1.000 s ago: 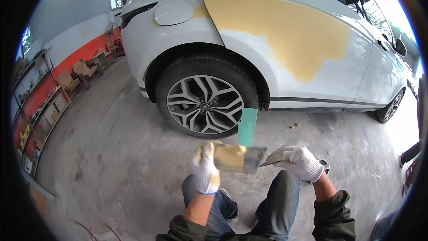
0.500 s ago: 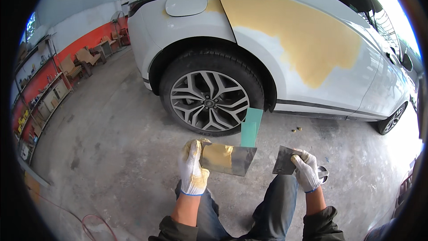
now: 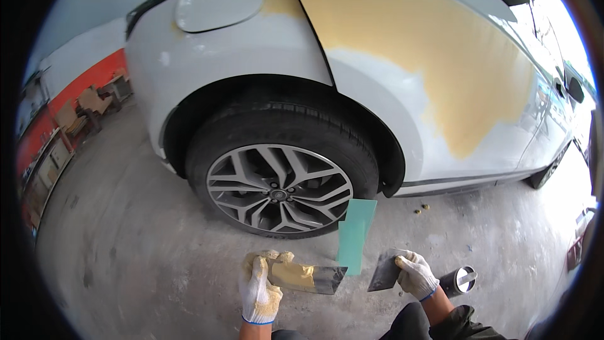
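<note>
My left hand (image 3: 259, 291), in a white knit glove smeared with yellow putty, grips a flat metal plate (image 3: 329, 282) by its left end. A spread of yellow putty (image 3: 290, 274) lies on the plate. My right hand (image 3: 418, 276), gloved too, holds a dark, flat putty spreader (image 3: 382, 273) between thumb and fingers. A gap separates the spreader from the plate. Ahead stands a white car (image 3: 377, 91), with a large yellow filler patch (image 3: 384, 22) over its rear door. Neither tool touches the car.
The rear wheel (image 3: 277, 194) is straight ahead. Green sheets (image 3: 357, 234) stand in front of its right side. An open can (image 3: 464, 280) sits on the concrete floor (image 3: 151, 245), right of my right hand. Small yellowish lumps (image 3: 426, 206) lie near the sill. Chairs (image 3: 94, 102) and shelving (image 3: 47, 173) stand far left.
The car appears larger and closer, and my view has shifted. Both hands sit lower in the picture, still holding the plate and the spreader. More of the can shows now.
</note>
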The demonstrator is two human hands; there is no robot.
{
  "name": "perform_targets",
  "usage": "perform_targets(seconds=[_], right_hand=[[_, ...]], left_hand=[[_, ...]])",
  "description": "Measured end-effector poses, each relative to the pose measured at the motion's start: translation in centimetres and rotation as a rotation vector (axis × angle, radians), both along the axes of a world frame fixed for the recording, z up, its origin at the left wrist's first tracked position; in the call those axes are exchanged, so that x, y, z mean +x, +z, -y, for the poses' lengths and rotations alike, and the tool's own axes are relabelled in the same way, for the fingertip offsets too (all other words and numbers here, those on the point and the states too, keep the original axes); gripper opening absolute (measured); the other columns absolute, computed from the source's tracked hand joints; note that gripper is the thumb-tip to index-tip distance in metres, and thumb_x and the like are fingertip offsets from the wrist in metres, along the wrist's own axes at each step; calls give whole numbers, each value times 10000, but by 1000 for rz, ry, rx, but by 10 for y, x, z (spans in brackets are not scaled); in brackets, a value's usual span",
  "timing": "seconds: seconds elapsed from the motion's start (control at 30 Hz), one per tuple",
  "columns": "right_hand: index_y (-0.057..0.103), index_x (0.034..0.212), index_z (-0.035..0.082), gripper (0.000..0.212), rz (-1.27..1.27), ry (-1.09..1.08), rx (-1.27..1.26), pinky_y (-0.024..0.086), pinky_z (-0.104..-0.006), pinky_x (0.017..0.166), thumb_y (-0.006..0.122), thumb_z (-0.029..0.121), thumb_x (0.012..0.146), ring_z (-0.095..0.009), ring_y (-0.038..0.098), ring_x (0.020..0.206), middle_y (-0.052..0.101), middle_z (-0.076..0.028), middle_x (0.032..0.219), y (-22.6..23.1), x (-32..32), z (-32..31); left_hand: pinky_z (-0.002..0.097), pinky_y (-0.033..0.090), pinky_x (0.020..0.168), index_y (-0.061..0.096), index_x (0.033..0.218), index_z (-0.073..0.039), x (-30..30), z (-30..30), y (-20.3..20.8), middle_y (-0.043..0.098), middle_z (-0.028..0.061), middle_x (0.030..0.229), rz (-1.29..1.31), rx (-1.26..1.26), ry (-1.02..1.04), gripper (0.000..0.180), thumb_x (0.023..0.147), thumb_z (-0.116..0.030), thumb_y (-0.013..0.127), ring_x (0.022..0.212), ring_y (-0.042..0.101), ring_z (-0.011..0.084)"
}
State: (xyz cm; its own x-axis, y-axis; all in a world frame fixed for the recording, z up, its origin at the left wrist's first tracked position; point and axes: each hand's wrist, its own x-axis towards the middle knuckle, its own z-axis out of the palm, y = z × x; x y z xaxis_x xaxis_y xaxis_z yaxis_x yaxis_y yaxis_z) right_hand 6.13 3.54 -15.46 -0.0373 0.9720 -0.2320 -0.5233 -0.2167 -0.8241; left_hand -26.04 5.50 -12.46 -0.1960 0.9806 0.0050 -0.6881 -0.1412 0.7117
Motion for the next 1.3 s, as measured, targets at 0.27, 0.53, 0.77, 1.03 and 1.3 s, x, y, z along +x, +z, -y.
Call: perform_targets(seconds=[0.27, 0.53, 0.77, 1.03, 1.3], right_hand=[[642, 1113, -52, 214, -142, -89, -280, 568, -314, 852, 640, 49, 925, -198, 709, 905, 721, -113, 1002, 58, -3, 5], [582, 1221, -98, 328, -207, -106, -359, 561, -416, 935, 607, 77, 944, -291, 699, 1014, 692, -187, 1130, 218, -45, 21], [596, 1204, -90, 303, -183, -240, -384, 561, -353, 889, 609, 71, 947, -240, 701, 976, 701, -167, 1099, 316, -82, 45], [621, 1149, -70, 253, -122, -454, -330, 555, -295, 834, 616, 84, 948, -183, 695, 923, 710, -125, 1052, 375, -70, 58], [623, 1152, -43, 247, -148, -620, -184, 550, -290, 807, 610, 103, 953, -174, 689, 902, 713, -107, 1044, 390, -46, 46]], left_hand=[[466, 594, 821, 574, 1039, -11, -8, -66, 82, 654, 126, 1023, 58, -96, -189, 230, 986, -232, 608, 982, 685, 331], [470, 606, 796, 587, 1029, -35, -59, -113, 248, 624, 198, 1196, 53, -58, -415, 221, 982, -250, 608, 1062, 658, 359], [537, 556, 970, 586, 1024, 21, -85, -162, 384, 476, 304, 1398, 29, 77, -485, 216, 998, -192, 568, 1236, 548, 430], [548, 509, 1026, 605, 999, 51, -52, -211, 473, 471, 300, 1400, -27, 138, -639, 245, 990, -193, 584, 1252, 535, 421], [531, 518, 1021, 622, 988, 56, -49, -248, 465, 513, 297, 1356, -9, 126, -726, 249, 982, -192, 598, 1227, 561, 403]])
